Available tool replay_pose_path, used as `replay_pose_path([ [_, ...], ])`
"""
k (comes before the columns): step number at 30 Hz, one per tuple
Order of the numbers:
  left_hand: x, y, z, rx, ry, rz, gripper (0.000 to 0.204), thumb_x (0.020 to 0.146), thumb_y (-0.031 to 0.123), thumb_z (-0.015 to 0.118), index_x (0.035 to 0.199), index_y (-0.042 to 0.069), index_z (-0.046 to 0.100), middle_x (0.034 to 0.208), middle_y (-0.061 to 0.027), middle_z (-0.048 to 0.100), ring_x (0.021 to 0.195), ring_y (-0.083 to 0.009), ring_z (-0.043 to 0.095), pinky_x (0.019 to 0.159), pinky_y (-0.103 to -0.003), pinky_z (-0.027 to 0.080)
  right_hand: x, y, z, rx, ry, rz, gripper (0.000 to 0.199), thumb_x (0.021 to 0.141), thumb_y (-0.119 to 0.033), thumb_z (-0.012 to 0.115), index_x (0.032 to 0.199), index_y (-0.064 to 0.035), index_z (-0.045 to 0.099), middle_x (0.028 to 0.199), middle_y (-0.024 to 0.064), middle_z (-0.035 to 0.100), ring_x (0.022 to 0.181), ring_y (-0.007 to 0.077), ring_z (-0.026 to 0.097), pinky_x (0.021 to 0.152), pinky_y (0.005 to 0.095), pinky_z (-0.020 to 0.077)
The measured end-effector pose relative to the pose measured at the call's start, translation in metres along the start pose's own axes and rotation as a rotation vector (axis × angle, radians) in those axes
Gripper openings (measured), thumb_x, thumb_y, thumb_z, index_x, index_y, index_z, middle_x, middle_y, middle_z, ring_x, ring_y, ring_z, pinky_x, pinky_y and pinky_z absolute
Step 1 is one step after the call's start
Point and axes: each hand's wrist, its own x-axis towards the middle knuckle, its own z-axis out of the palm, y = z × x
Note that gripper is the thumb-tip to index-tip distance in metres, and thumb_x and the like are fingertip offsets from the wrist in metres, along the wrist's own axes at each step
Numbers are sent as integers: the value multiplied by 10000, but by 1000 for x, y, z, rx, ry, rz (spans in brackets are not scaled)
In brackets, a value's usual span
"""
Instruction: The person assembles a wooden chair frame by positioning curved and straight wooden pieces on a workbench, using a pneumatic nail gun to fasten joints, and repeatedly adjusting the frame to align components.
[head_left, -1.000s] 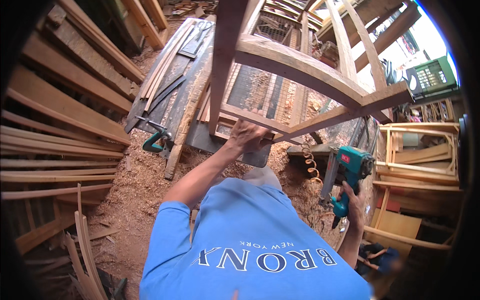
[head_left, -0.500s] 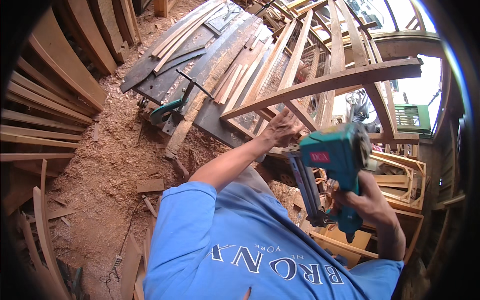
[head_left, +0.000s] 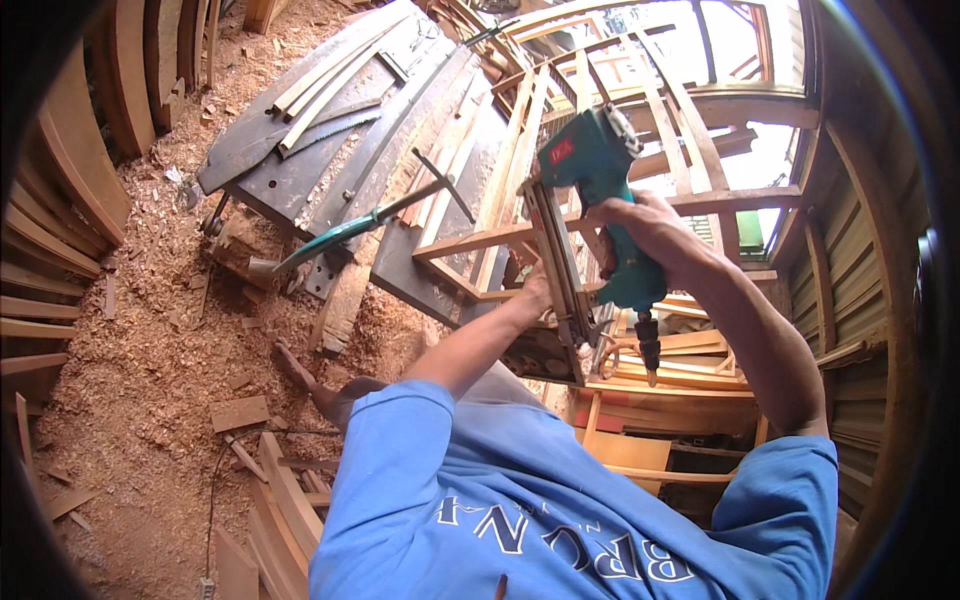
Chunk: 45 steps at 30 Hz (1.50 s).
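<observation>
Nailer [head_left: 600,215], teal, sits gripped in my right hand [head_left: 650,235], its nose against the wooden frame [head_left: 560,225]. My left hand [head_left: 537,292] holds a frame bar, fingers hidden behind the nailer's magazine. Sawdust floor [head_left: 150,370] lies open to my left.

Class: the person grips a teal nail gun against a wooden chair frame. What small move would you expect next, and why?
Probably pressing the nail gun nose firmly onto the joint: the right hand grips its handle, while the left hand steadies the wooden chair frame just below.
</observation>
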Motion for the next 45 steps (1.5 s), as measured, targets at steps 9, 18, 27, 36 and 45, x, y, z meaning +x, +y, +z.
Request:
replay_pose_path([
  [9, 10, 0, -3, -907, -53, -237, 244, 880, 108, 606, 1114, 105, 671, 1092, -64, 674, 1009, -248, 649, 1035, -406, 476, -5, 16, -9, -329, -15, -194, 220, 902, -218, 651, 959, -12, 603, 715, 29, 576, 591, 125, 624, 533, 297, 528],
  [18, 7, -12, -4, -994, -145, -114, 347, 871, 352, 606, 1162, 163, 588, 1146, -42, 596, 1127, -188, 542, 1084, -439, 363, -81, 142, -5, -16, 215, -112, 144, 899, -139, 678, 872, 2, 674, 683, 17, 618, 624, 91, 586, 552, 303, 470],
  [27, -9, 12, 13, -675, 58, -221, 170, 958, 250, 562, 849, 135, 500, 796, -47, 451, 828, -228, 487, 999, -426, 444, -16, 217, -1, -276, 260, -371, 256, 828, -192, 746, 951, 22, 678, 750, 210, 670, 671, 352, 672, 654, 432, 510],
  [36, 0, -16, -6, -899, -151, -100, 279, 687, 303, 772, 914, 149, 721, 681, -108, 704, 713, -247, 700, 989, -411, 348, -49, 301, -67, -89, 43, -481, 247, 757, -188, 783, 923, -17, 715, 811, 119, 732, 741, 227, 727, 674, 353, 556],
  [45, 16, -30, -24, -746, -211, -2, 411, 653, 449, 855, 952, 197, 730, 871, -89, 624, 899, -263, 602, 793, -421, 378, -19, 462, -155, 247, 0, -198, 391, 800, -54, 609, 1186, -17, 655, 910, 56, 691, 758, 119, 631, 648, 309, 525],
])
